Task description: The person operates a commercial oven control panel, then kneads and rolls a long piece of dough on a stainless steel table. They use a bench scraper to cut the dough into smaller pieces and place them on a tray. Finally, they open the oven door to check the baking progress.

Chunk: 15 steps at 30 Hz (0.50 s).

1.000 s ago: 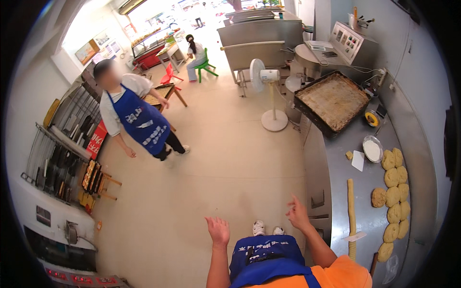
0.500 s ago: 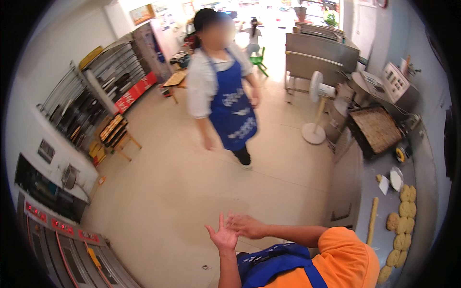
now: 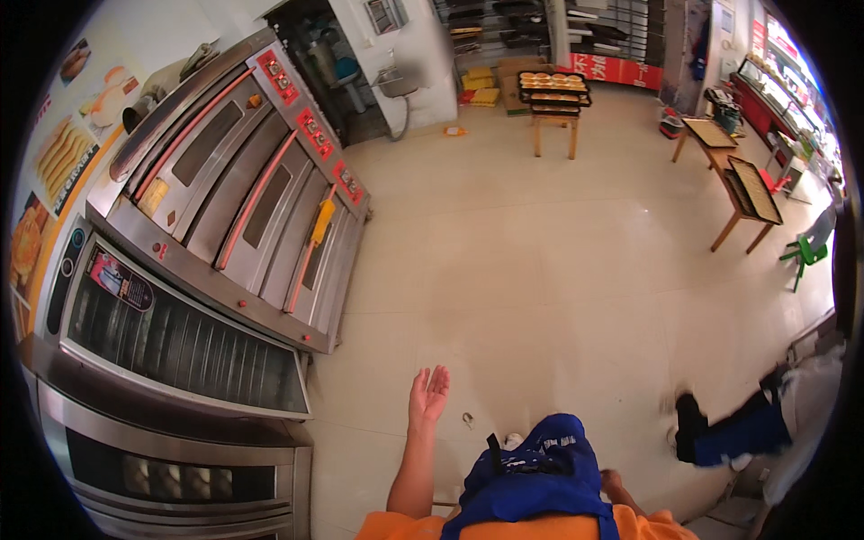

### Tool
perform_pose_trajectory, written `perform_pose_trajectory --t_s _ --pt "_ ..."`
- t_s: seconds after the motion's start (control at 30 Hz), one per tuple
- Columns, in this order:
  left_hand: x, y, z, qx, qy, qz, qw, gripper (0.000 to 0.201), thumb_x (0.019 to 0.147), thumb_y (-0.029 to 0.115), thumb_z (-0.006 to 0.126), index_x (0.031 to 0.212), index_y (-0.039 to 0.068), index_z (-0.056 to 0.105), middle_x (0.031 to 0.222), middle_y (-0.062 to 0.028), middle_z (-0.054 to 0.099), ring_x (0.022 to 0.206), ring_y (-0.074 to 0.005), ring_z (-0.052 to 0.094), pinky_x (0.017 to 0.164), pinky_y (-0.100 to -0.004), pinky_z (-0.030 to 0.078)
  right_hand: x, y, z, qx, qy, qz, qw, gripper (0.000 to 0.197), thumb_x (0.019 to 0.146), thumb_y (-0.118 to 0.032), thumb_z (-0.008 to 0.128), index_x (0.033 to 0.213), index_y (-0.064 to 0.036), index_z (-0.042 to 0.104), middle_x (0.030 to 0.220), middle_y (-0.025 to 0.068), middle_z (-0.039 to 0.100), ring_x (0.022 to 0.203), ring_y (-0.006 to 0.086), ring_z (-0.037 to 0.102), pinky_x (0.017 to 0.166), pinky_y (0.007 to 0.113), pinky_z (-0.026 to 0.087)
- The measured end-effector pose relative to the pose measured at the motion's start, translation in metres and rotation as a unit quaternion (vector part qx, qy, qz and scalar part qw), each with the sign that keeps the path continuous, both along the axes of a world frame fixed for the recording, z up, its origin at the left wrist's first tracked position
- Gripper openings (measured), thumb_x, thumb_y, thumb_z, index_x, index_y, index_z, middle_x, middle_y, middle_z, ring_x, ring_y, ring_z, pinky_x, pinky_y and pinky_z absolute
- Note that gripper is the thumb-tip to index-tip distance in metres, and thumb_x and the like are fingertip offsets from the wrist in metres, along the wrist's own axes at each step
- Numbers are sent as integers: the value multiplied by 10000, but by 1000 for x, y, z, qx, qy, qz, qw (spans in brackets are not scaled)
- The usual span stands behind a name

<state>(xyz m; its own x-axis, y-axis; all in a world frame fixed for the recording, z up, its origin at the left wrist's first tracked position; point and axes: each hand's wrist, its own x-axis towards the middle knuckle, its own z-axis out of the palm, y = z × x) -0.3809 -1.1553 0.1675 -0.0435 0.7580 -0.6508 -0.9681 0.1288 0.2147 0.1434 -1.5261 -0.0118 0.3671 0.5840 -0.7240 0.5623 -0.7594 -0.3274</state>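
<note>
My left hand (image 3: 429, 394) is held out over the tiled floor, palm up, fingers stretched and nothing in it. The nearest thing to it is a small dark object (image 3: 468, 420) on the floor, too small to name. Low at my right side, my right hand (image 3: 611, 481) shows only in part beside my blue apron (image 3: 526, 477); its fingers are not clear. To the left stands a steel deck oven (image 3: 205, 232) with red-trimmed handles, and a yellow cloth (image 3: 321, 222) hangs on one of them. A glass-fronted cabinet (image 3: 180, 337) is nearer to me.
At the far side, a wooden stand (image 3: 572, 139) bears stacked trays of round pastries (image 3: 553, 83). A wooden table (image 3: 729, 220) with trays stands far right, near a green chair (image 3: 804, 255). Another person's dark trouser leg (image 3: 691, 427) and blue apron (image 3: 742, 430) are at the right edge.
My view has swung left, from the dough counter to the ovens. My hands, close together before, are now apart, the right lowered to my side. The other person is now at the right edge.
</note>
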Motion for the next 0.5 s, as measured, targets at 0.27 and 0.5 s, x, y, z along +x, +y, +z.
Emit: perform_pose_trajectory --t_s 0.27,0.5 --pt "-68 7 -135 -218 -9 112 969 486 1069 292 647 1384 -28 460 1380 -271 580 1295 -449 621 1116 -628 545 -31 195 -31 -168 24 231 958 321 920 -343 728 1184 -182 817 1185 65 809 1062 252 769 884 406 604" --pt "-140 -54 -130 -379 146 41 913 333 1096 269 576 1313 19 540 1146 -233 641 955 -389 666 849 -551 604 -13 528 -122 -277 -92 462 837 218 918 -353 746 1051 -228 866 1054 20 837 1032 229 790 814 428 612"
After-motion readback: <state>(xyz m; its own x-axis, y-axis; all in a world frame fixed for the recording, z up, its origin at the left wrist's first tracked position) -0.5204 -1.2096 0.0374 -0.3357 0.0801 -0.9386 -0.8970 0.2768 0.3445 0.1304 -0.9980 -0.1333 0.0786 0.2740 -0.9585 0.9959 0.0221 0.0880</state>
